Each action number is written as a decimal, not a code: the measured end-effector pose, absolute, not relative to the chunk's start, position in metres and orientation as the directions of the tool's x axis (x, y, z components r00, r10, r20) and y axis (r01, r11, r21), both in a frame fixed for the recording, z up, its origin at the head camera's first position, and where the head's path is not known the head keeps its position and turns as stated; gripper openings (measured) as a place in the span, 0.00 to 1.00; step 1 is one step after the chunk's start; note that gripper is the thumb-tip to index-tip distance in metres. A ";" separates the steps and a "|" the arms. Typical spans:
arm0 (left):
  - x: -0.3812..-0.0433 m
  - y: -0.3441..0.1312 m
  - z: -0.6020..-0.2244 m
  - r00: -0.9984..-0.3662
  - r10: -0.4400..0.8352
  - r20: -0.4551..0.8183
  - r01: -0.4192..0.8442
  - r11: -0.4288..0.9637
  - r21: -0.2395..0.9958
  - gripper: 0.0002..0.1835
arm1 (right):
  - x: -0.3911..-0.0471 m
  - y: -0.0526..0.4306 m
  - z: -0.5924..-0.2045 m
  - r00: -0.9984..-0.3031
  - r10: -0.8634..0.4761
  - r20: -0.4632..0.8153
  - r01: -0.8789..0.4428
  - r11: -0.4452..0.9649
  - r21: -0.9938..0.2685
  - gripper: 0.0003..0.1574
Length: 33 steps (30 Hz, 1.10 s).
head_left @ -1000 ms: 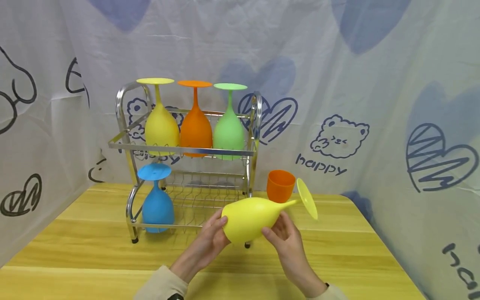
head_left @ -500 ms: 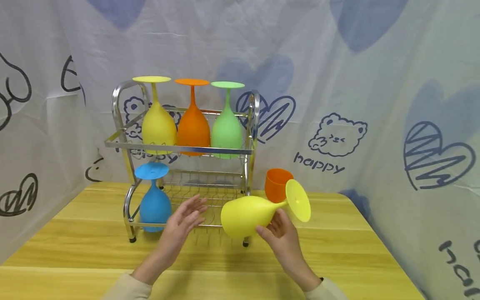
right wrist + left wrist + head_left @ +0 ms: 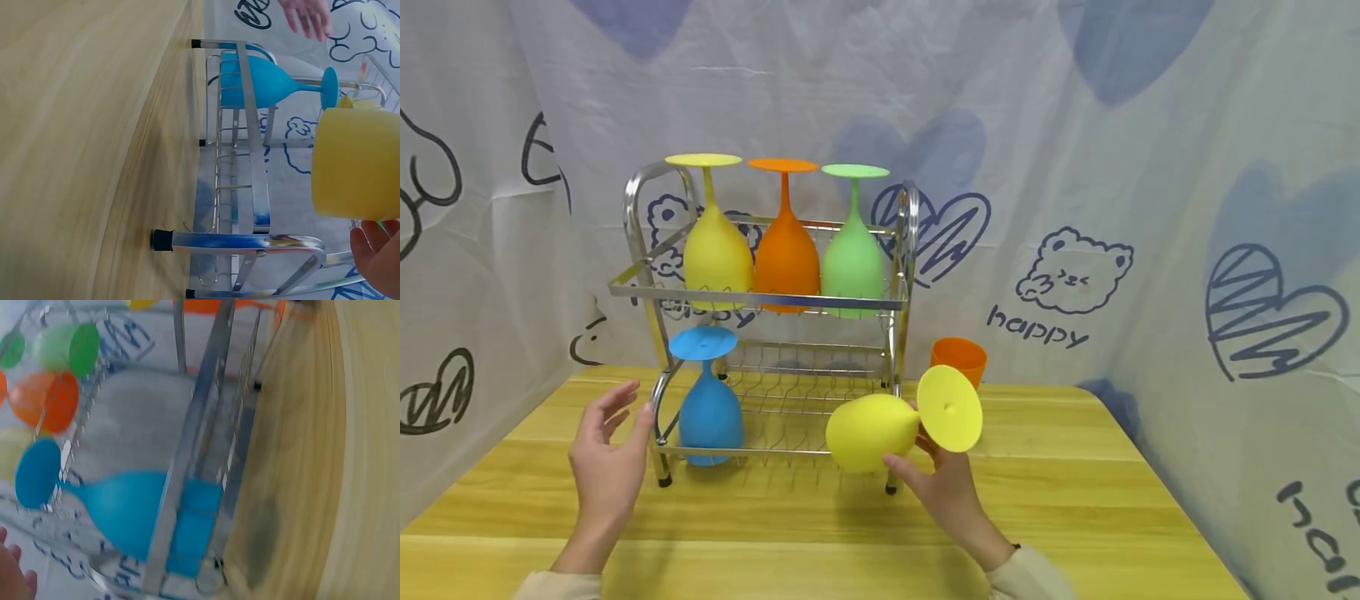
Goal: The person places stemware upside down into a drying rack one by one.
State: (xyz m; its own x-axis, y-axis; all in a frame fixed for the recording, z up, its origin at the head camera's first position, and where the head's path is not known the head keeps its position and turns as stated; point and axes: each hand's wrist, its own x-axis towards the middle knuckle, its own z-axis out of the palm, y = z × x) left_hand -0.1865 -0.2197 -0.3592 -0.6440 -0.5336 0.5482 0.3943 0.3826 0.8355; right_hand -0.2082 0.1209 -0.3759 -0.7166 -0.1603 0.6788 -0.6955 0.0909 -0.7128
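My right hand [image 3: 951, 496] grips a yellow plastic goblet [image 3: 868, 433], thumb on the near side of its bowl. The goblet is tipped on its side in front of the rack's lower right end, mouth toward the left and round foot toward me. In the right wrist view the yellow bowl [image 3: 356, 165] covers part of the rack. My left hand [image 3: 606, 471] holds nothing, fingers apart, beside the left end of the metal two-tier rack [image 3: 775, 297]. A blue goblet [image 3: 710, 417] stands upside down on the lower tier at left, nearest that hand.
On the upper tier, a yellow goblet [image 3: 718, 254], an orange goblet [image 3: 787, 254] and a green goblet [image 3: 853, 258] stand upside down in a row. Behind the held goblet, another orange goblet [image 3: 958, 357] stands upright on the wooden table [image 3: 1075, 483]. Printed cloth hangs behind.
My left hand let go of the yellow goblet and moved left past the blue goblet to the rack's left end. My right hand shifted slightly left, turning the goblet's foot toward me.
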 end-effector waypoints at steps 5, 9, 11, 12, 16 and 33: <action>-0.195 -0.248 -0.367 -0.830 -0.463 0.311 0.132 0.378 0.916 0.30 | -0.208 0.112 -0.374 -0.727 -0.159 0.668 -0.686 0.150 -0.712 0.40; -0.202 -0.261 -0.372 -0.912 -0.363 0.193 0.059 0.348 0.936 0.34 | -0.202 0.103 -0.363 -0.736 -0.161 0.657 -0.677 0.193 -0.710 0.36; -0.207 -0.265 -0.373 -0.921 -0.355 0.161 0.036 0.332 0.942 0.34 | -0.198 0.098 -0.356 -0.740 -0.168 0.651 -0.672 0.200 -0.713 0.35; -0.210 -0.267 -0.373 -0.924 -0.353 0.149 0.030 0.322 0.946 0.34 | -0.197 0.095 -0.353 -0.736 -0.173 0.655 -0.677 0.204 -0.707 0.34; -0.219 -0.272 -0.372 -0.937 -0.331 0.114 0.010 0.301 0.953 0.35 | -0.198 0.086 -0.348 -0.705 -0.192 0.682 -0.709 0.213 -0.673 0.34; -0.234 -0.282 -0.382 -0.960 -0.266 0.084 0.112 -0.091 0.990 0.21 | -0.246 0.041 -0.369 -0.674 -0.318 0.667 -0.736 0.218 -0.640 0.42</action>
